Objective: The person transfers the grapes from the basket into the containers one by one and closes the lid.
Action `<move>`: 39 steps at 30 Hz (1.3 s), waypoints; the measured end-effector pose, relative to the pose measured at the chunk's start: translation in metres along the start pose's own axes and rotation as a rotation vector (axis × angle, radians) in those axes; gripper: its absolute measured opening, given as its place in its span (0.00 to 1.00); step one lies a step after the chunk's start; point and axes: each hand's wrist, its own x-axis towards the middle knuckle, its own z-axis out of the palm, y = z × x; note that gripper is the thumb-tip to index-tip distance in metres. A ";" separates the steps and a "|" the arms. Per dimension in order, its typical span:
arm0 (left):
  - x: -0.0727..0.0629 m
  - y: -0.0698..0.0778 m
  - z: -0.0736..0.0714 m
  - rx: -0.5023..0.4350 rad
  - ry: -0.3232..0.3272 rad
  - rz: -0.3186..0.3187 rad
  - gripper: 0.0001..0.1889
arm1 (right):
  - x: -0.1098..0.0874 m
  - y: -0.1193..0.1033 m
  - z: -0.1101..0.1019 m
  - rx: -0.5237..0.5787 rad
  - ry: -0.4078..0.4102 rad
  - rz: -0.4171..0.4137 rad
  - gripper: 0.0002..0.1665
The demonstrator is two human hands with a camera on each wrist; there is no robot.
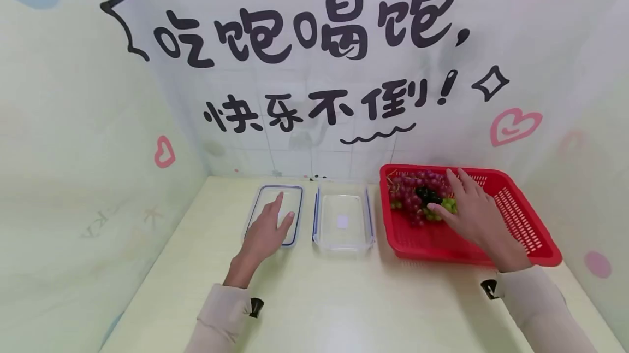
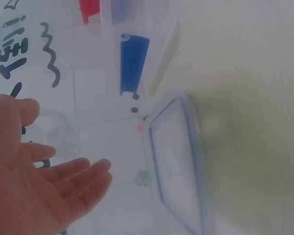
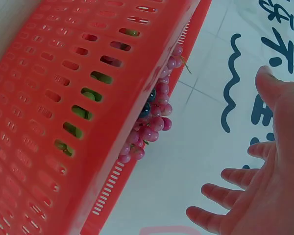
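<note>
Above grapes (image 1: 405,192) being held in a red basket (image 1: 417,239), the right hand (image 1: 474,213) is being poised, fingers spread — the left hand (image 1: 265,234), fingers extended, is being held over a blue-edged lid (image 1: 265,198).

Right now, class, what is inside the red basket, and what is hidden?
The red basket holds purple grapes, black grapes and green grapes, toward its left side. In the head view, the right hand hides part of the interior; whatever lies behind it cannot be seen.
</note>
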 end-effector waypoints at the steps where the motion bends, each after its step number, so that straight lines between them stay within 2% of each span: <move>1: 0.001 0.000 0.004 -0.035 0.011 -0.007 0.36 | 0.002 -0.001 0.000 0.000 0.006 0.000 0.60; 5: 0.004 0.001 0.019 -0.124 0.042 -0.043 0.34 | 0.010 -0.005 -0.002 -0.005 0.012 -0.011 0.60; 9: 0.006 0.003 0.030 -0.163 0.070 -0.057 0.34 | 0.018 -0.009 -0.002 0.000 0.004 -0.014 0.58; 20: 0.019 0.011 0.056 -0.256 0.066 -0.112 0.32 | 0.038 -0.006 -0.001 0.047 0.007 0.011 0.55; 31: 0.028 0.018 0.082 -0.255 0.050 -0.112 0.30 | 0.064 -0.004 -0.001 0.088 -0.059 0.070 0.49; 39: 0.030 0.027 0.096 -0.220 0.041 -0.072 0.29 | 0.080 0.014 0.004 0.098 -0.123 0.089 0.46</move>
